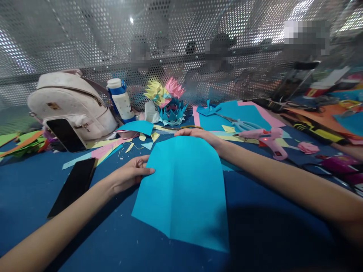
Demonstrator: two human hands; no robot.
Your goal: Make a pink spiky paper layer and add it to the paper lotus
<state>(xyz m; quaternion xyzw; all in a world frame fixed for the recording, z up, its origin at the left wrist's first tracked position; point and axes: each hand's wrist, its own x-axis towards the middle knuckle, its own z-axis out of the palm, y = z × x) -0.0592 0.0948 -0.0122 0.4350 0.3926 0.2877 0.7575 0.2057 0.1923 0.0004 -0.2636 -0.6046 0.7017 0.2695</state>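
A sheet of bright blue paper (195,189) with a rounded top and a crease down its length is tilted up over the table. My left hand (132,173) pinches its left edge, thumb on the near face and fingers behind. At the top edge, my right hand (198,135) holds the sheet from behind, fingers bent over the rim; its thumb and palm are mostly hidden. Just beyond the sheet lie yellow-handled scissors (193,127) and paper scraps (154,136). A pink glue gun (265,139) with a lit red light lies right of my right hand.
A pale backpack (70,102) and a bottle (121,100) stand at back left. Two dark phones are nearby, one flat (74,185). Folded paper flowers (171,109) and light-blue scissors (244,122) are behind. A perforated metal screen (181,37) closes the far side.
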